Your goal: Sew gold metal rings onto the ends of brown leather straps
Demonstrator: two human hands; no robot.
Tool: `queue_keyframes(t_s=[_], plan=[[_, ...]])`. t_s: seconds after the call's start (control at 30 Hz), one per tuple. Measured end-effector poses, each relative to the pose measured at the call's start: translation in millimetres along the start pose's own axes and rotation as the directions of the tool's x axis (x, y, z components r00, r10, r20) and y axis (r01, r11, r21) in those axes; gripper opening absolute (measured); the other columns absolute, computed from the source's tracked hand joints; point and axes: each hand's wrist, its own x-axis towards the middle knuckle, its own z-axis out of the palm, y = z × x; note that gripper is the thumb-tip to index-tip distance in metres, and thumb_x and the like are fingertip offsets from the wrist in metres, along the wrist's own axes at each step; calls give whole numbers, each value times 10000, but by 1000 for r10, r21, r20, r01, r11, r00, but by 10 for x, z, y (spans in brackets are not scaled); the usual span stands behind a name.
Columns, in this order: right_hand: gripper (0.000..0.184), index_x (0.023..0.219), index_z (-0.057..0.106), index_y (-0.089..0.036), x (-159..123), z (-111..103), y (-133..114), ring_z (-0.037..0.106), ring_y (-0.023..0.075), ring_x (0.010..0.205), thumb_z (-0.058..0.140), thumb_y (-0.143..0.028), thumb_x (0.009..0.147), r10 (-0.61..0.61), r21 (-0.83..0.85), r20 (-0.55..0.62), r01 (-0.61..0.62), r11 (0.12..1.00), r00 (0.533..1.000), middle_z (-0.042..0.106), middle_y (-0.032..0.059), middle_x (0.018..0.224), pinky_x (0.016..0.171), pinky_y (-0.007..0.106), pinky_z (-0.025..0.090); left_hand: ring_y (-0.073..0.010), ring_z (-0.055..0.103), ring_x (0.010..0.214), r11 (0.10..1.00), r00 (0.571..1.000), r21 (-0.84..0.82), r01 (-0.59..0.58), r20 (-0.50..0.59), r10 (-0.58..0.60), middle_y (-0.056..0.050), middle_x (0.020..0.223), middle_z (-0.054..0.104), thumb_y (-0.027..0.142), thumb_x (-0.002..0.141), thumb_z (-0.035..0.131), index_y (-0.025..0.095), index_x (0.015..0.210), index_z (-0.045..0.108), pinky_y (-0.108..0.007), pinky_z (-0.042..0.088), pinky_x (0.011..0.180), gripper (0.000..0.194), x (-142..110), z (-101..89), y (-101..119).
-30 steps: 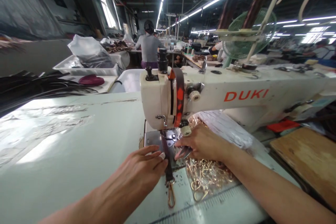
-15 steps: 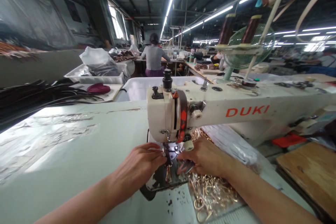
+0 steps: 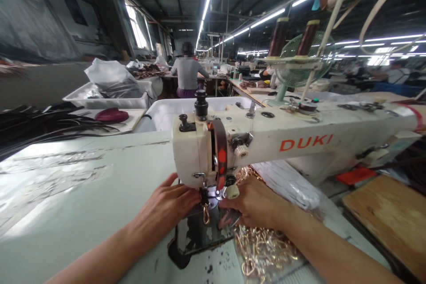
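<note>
My left hand (image 3: 168, 204) is closed beside the needle area of the white sewing machine (image 3: 189, 155), its fingertips pinching a short dark strap (image 3: 203, 196). From the strap's near end hangs a gold snap hook (image 3: 206, 215), over the dark, worn machine bed (image 3: 196, 233). The strap's far end is hidden under the presser foot. On the other side, my right hand (image 3: 254, 202) is curled round what look like small metal snips (image 3: 233, 218), partly hidden by the fingers. Its index finger points toward the foot.
A clear bag of gold hooks (image 3: 266, 248) lies under my right forearm. Dark straps (image 3: 40, 120) and a maroon roll (image 3: 112, 115) lie at the left. A white bin (image 3: 159, 106) stands behind the machine; a wooden board (image 3: 386, 213) is at the right. A person (image 3: 188, 73) sits farther back.
The snap hook and strap have moved away from me, closer to the presser foot, with my left hand following. My right hand keeps its hold. The whole view has shifted slightly.
</note>
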Motion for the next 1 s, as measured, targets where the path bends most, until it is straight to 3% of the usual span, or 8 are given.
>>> queue_keyframes(t_s=[0.2, 0.4, 0.53, 0.7, 0.77, 0.83, 0.93, 1.0], plan=[[330, 785, 694, -235, -2, 9, -2, 568, 140, 545, 592, -542, 851, -5, 43, -64, 7, 999, 998, 653, -5, 603, 535, 276, 281, -173, 633, 929, 997, 973, -80, 2, 231, 17, -52, 1001, 678, 187, 959, 447, 151, 1008, 623, -264, 492, 831, 187, 173, -91, -107], [501, 831, 729, -201, 42, -134, -48, 622, 195, 668, 612, -678, 736, 108, 55, -21, -107, 993, 994, 660, 45, 677, 594, 266, 381, -211, 628, 966, 994, 961, -104, -35, 270, 62, -91, 1003, 676, 101, 931, 401, 144, 920, 654, -335, 474, 892, 257, 229, -110, -48], [489, 1020, 680, -171, -20, -395, -282, 634, 246, 867, 501, -600, 870, 256, 93, 55, -260, 961, 965, 673, 97, 936, 733, 317, 454, -318, 611, 1036, 991, 970, -78, 113, 226, -93, -226, 1048, 653, 73, 908, 310, 59, 1035, 615, -535, 394, 956, 331, -20, -136, 144], [341, 1268, 521, -248, -288, -480, -747, 609, 218, 928, 376, -397, 997, 400, 296, -22, -376, 878, 916, 608, 72, 1086, 805, 348, 467, -241, 681, 780, 895, 906, -195, 401, 232, -355, -78, 840, 707, 318, 989, 301, 152, 970, 617, -340, 511, 729, 357, -404, -438, 617], [300, 1230, 512, -254, -364, -413, -932, 594, 194, 933, 393, -394, 993, 444, 433, -73, -372, 821, 893, 587, 55, 1089, 819, 333, 463, -196, 685, 708, 778, 856, -367, 511, 297, -422, -42, 787, 712, 398, 1002, 284, 153, 945, 605, -270, 515, 642, 407, -485, -549, 841], [251, 1146, 513, -231, -391, -328, -1094, 585, 177, 873, 419, -397, 983, 474, 531, -108, -352, 770, 874, 581, 43, 1015, 776, 316, 466, -190, 688, 741, 505, 801, -629, 591, 379, -464, -62, 832, 725, 438, 983, 364, 126, 1001, 590, -266, 522, 674, 386, -527, -614, 1036], [203, 1047, 499, -211, -360, -224, -1266, 569, 166, 788, 461, -393, 966, 476, 586, -141, -315, 747, 868, 565, 19, 889, 707, 302, 458, -205, 676, 722, 85, 752, -837, 540, 435, -496, -107, 798, 720, 443, 915, 534, 73, 1035, 585, -304, 512, 703, 393, -562, -651, 1242], [192, 1028, 497, -212, -318, -188, -1327, 569, 164, 780, 479, -391, 958, 465, 586, -169, -291, 756, 869, 564, 12, 875, 700, 298, 453, -201, 671, 691, 28, 755, -861, 508, 429, -496, -105, 767, 715, 442, 892, 577, 70, 1018, 593, -301, 500, 686, 394, -585, -663, 1328]])
